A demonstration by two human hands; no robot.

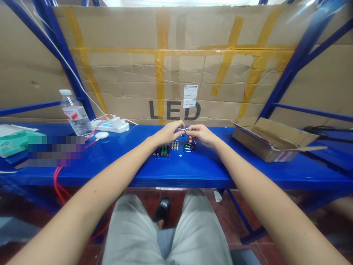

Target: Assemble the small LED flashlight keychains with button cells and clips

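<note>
- Pinching a small metal piece (184, 130) between them, left hand (168, 133) and right hand (201, 134) meet fingertip to fingertip (both closed on it) above the blue table (193, 169).
- At six o'clock: coloured carabiners (188, 147), small cylinders (162, 151).
- At three o'clock: cardboard box (273, 141).
- At nine o'clock: water bottle (74, 114).

tiny metal piece (184, 130) between both grips too small to identify

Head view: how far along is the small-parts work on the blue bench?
Done: a row of small cylinders lies lined up, silver pieces beside it. In hand: left hand and right hand pinch one small metal part between them. Left: a pile of coloured clips sits untouched under the right hand.
</note>
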